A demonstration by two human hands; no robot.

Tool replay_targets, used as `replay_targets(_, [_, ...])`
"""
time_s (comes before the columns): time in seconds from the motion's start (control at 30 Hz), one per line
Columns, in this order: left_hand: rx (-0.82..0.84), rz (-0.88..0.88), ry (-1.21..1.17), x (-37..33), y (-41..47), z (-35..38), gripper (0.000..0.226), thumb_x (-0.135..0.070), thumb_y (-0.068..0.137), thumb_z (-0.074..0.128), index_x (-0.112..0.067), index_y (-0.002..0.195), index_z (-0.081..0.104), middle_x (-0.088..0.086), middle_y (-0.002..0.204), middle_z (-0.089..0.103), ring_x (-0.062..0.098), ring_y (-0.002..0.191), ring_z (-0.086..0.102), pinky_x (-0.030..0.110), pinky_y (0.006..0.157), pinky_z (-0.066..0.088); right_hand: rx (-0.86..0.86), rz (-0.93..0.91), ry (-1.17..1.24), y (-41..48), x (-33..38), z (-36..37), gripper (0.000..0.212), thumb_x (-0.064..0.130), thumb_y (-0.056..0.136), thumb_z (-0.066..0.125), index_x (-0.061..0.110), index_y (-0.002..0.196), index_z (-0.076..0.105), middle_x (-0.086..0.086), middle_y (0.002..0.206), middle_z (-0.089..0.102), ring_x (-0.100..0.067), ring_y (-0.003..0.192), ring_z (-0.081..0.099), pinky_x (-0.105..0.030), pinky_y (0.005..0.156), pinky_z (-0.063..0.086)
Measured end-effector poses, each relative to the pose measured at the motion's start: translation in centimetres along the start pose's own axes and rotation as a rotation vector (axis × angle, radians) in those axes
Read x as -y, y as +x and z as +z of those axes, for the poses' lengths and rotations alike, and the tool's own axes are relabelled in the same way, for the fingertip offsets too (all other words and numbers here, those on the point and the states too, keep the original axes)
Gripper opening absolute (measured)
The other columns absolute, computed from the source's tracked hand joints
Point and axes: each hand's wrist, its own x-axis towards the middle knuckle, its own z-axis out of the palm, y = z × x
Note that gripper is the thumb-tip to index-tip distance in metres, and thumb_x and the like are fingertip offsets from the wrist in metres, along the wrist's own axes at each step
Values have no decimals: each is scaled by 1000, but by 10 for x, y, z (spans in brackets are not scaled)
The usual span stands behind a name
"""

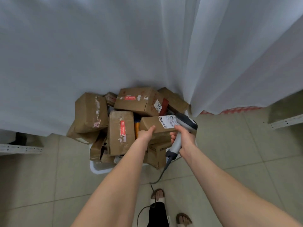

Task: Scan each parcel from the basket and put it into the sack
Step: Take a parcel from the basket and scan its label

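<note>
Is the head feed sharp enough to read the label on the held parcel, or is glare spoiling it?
Head view: soft, even light, no glare on the label of the held parcel; its print is too small and soft to read, though 3011 on the box behind is legible; the wide-angle lens bends the floor tile lines and stretches the forearms.

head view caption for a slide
Left hand holds a brown cardboard parcel over the white plastic basket; right hand aims a grey handheld scanner at it
</note>
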Motion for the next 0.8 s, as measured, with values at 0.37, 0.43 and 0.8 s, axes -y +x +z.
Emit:
replay_targets(0.37, [-56,10,-174,-9,-48,-29,63,-51,78,64,-10,122,46,9,106,55,27,100,54,39,96,46,4,10,8,-27,14,-13,17,18,84,73,5,91,64,-8,68,66,-15,54,58,-26,55,50])
replay_targets(0.43, [-47,25,-194,-15,-72,-42,69,-51,75,66,-9,125,46,11,108,57,27,100,56,40,94,48,25,-4,8,-46,21,-11,17,18,83,74,5,91,64,-8,70,66,-15,56,59,-26,57,51])
replay_targets(0.8, [-75,336,-498,-41,-244,-110,96,-42,55,77,-14,137,36,13,117,60,29,101,63,50,87,54,230,-178,101,-193,57,6,62,18,73,83,10,127,54,-6,107,68,-20,93,67,-38,85,55])
